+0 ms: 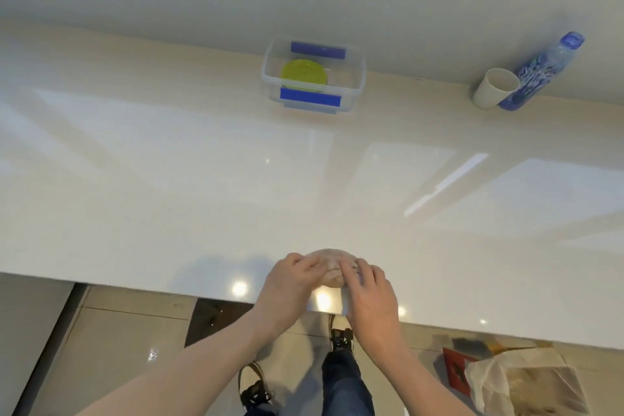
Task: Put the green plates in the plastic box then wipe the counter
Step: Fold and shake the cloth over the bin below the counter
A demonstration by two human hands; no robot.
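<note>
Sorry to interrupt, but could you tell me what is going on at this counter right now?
A person stands at a glossy white counter, with the left hand and right hand both on a beige cloth at the near edge. The green plates already lie inside the clear plastic box by the wall, so wiping is what remains. A paper cup and blue bottle stand at the far right.
</note>
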